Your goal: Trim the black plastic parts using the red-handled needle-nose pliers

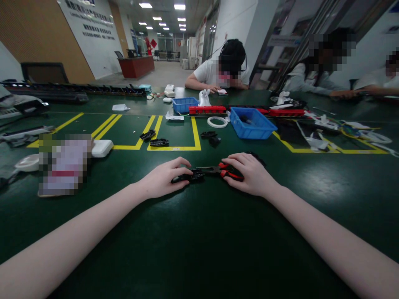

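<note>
In the head view my left hand (170,177) is closed around one end of a small black plastic part (197,174) low over the green table. My right hand (249,172) grips needle-nose pliers (215,169) with red and black handles. The jaws point left and reach the black part; whether they pinch it I cannot tell. Just behind my right hand lies another dark piece (256,158), partly hidden. Further back are more small black parts, one (159,142) on the yellow tape and another (208,134) near a dark round piece (215,141).
A blue bin (252,132) and a smaller blue bin (185,104) stand behind my hands, with a white ring (217,121) between. A phone (67,166) and a white case (102,148) sit at the left. Wires (358,128) lie right. A person (232,66) sits opposite.
</note>
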Action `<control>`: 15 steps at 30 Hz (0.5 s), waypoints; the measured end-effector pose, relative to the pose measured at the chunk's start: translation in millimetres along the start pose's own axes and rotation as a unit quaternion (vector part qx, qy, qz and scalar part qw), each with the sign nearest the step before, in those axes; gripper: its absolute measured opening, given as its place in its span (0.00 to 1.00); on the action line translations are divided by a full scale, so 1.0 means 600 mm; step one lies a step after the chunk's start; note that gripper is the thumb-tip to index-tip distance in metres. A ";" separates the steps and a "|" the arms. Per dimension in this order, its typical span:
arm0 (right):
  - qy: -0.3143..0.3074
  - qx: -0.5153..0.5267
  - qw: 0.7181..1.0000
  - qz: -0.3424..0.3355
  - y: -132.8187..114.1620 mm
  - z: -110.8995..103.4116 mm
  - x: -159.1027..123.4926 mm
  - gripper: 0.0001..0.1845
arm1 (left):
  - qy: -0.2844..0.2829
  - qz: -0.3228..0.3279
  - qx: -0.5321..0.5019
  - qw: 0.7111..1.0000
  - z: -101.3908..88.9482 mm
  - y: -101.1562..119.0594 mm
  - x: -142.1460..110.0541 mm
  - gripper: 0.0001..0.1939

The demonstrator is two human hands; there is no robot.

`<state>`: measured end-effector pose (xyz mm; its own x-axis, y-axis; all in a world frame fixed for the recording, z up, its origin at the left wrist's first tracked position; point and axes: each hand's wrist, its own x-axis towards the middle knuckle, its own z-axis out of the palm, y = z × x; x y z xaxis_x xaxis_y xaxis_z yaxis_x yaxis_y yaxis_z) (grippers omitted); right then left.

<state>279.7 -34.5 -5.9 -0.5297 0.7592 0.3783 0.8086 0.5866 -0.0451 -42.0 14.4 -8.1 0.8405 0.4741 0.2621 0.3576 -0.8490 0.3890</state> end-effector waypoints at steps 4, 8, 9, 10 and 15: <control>-0.017 0.019 1.000 0.011 -0.001 0.000 0.003 0.25 | 0.008 0.006 0.000 1.000 0.002 0.000 0.000 0.14; -0.021 0.040 0.999 0.017 0.000 0.001 0.005 0.25 | 0.020 0.017 -0.012 1.000 0.001 0.002 0.002 0.14; -0.020 0.043 0.999 0.017 0.000 0.000 0.005 0.25 | 0.021 0.019 -0.016 0.999 0.000 0.003 0.002 0.14; -0.020 0.046 0.999 0.018 0.000 0.000 0.005 0.25 | 0.021 0.019 -0.022 0.999 -0.001 0.004 0.001 0.14; -0.010 0.047 0.999 0.024 0.000 -0.002 0.003 0.26 | 0.009 0.014 -0.050 0.999 -0.007 0.005 -0.003 0.13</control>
<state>279.2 -33.4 -4.4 -0.4969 0.7921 0.3545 0.8063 0.5724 -0.1489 -43.9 12.0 -3.5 0.8421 0.4554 0.2888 0.2909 -0.8346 0.4678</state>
